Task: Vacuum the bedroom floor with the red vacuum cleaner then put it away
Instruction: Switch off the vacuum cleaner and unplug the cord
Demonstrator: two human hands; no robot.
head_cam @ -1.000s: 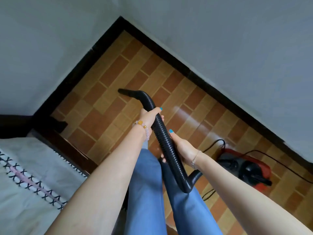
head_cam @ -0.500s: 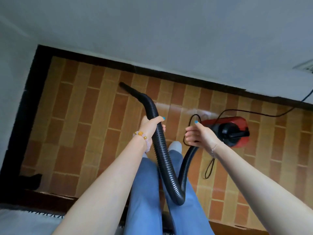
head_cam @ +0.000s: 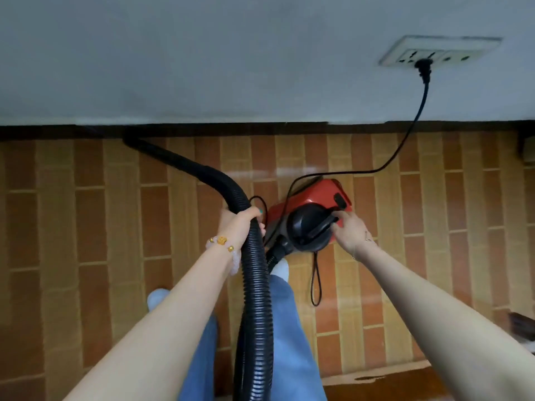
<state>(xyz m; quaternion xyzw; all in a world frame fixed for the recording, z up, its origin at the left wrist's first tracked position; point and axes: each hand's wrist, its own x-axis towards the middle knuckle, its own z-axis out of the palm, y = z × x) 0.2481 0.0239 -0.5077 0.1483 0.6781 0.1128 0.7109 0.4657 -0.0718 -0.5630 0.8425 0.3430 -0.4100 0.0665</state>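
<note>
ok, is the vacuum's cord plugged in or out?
Plugged in: black plug sits in the wall socket, its cord running down to the red vacuum.

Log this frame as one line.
left hand: grips hose | right hand: at red vacuum cleaner handle, grip unclear | plug: in wall socket

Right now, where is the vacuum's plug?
In the head view, upper right, the plug sits in the wall socket, its cord running down to the red vacuum.
</note>
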